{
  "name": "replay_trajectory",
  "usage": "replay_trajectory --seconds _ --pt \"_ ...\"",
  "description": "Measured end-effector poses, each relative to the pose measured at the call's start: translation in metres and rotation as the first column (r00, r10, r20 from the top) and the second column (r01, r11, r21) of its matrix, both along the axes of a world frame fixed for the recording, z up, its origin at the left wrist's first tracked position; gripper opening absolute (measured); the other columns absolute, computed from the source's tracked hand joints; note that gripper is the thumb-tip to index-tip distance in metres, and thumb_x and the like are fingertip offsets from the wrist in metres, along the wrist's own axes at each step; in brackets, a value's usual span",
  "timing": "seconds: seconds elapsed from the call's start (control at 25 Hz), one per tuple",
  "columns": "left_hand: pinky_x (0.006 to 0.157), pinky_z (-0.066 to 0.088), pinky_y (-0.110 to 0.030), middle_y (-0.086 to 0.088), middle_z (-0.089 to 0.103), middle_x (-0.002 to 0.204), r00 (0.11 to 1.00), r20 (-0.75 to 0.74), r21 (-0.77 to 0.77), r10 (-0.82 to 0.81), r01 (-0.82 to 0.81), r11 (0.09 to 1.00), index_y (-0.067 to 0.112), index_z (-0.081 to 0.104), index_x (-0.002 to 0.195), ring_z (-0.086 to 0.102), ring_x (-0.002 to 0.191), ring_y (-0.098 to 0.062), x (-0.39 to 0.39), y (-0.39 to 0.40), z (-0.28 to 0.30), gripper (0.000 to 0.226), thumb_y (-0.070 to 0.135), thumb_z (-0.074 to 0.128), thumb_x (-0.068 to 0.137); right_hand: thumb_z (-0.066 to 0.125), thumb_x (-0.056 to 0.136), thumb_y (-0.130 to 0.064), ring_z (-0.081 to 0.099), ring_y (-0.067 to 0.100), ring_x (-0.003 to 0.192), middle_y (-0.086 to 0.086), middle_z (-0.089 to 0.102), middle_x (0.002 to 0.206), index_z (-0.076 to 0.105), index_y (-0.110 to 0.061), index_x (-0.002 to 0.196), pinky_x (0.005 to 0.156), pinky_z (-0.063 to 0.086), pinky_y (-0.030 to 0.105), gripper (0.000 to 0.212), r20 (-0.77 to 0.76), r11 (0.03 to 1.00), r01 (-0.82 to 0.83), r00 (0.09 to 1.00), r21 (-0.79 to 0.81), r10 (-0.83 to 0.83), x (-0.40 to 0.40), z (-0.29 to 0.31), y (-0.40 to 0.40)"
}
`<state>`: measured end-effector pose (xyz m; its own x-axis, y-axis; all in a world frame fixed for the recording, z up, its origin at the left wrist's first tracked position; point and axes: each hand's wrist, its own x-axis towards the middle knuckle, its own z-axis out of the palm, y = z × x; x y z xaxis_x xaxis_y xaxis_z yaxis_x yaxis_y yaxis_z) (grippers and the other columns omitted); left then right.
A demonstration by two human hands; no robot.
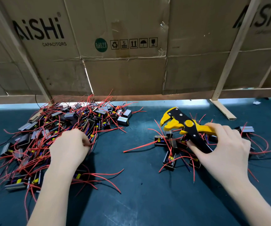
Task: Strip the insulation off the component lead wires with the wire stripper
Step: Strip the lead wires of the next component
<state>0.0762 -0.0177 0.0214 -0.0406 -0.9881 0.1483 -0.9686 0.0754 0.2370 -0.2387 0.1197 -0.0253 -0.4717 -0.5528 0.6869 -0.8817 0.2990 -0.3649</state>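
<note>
Backdrop: flattened cardboard cartons point(125, 46) printed with a capacitor brand fill the upper half of the frame, propped on pale wooden struts.
Work surface: a dark teal mat point(139, 193) spans the lower half.
Unworked pile: a large heap of components point(58, 132), small dark blocks trailing red lead wires, sprawls across the left of the frame.
Worked group: a much smaller cluster point(169, 144) lies right of centre, beneath the tool; whether its wire ends are bared is too fine to tell.
Progress: judging by the two piles, the job looks to be in its early part, with most of the stock not yet moved across.
Left hand: the person's left hand point(69, 149) rests on the near edge of the big heap, fingers curled down into the wires; what they pinch, if anything, is hidden.
Right hand: the right hand point(224, 147) grips the handles of the wire stripper point(182, 126), thumb under, fingers over.
Tool position: it sits right of centre, just above the small cluster.
Tool axis: its length runs from lower right to upper left, the yellow head pointing up-left toward the cartons, jaws parted with no wire between them.
</note>
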Motion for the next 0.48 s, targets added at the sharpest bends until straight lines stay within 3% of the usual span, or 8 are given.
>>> replay_trajectory --seconds 0.08,0.2,0.36,0.48 --pt "0.071 0.051 -0.038 -0.008 0.072 0.093 0.993 -0.12 -0.217 0.001 -0.027 0.976 0.025 0.078 0.086 0.063 0.094 -0.037 0.0 -0.001 0.0 0.007 0.021 0.073 0.084 0.068 0.065 -0.058 0.057 0.031 0.087 0.0 0.063 0.089 0.066 -0.019 0.107 0.078 0.033 0.041 0.058 -0.001 1.0 0.004 1.0 0.0 -0.004 0.0 0.0 0.0" --pt "0.079 0.046 -0.04 -0.011 0.07 0.101 0.945 -0.298 -0.538 -0.135 -0.049 0.841 0.01 0.078 0.095 0.059 0.101 -0.037 0.001 -0.004 0.002 0.012 0.017 0.071 0.088 0.068 0.064 -0.058 0.057 0.032 0.087 0.0 0.063 0.089 0.066 -0.018 0.107 0.078 0.033 0.041 0.058 0.0 1.0 0.002 1.0 0.006 -0.002 0.0 0.0 0.0" --pt "0.085 0.043 -0.032 -0.01 0.072 0.096 0.805 -0.519 -0.685 -0.286 -0.192 0.703 0.007 0.071 0.101 0.063 0.092 -0.028 -0.002 -0.005 0.002 0.018 0.02 0.059 0.096 0.068 0.064 -0.057 0.057 0.031 0.087 0.0 0.063 0.089 0.066 -0.018 0.107 0.079 0.034 0.041 0.058 0.001 1.0 0.001 1.0 0.007 -0.001 0.0 0.0 0.0" --pt "0.088 0.05 -0.033 -0.009 0.072 0.096 0.718 -0.533 -0.765 -0.449 -0.182 0.617 0.004 0.068 0.104 0.067 0.09 -0.022 -0.01 -0.001 0.001 0.022 0.02 0.054 0.1 0.068 0.065 -0.058 0.057 0.031 0.087 0.0 0.063 0.089 0.066 -0.018 0.106 0.079 0.034 0.042 0.057 0.007 1.0 -0.002 1.0 0.003 0.002 0.001 0.001 0.0"
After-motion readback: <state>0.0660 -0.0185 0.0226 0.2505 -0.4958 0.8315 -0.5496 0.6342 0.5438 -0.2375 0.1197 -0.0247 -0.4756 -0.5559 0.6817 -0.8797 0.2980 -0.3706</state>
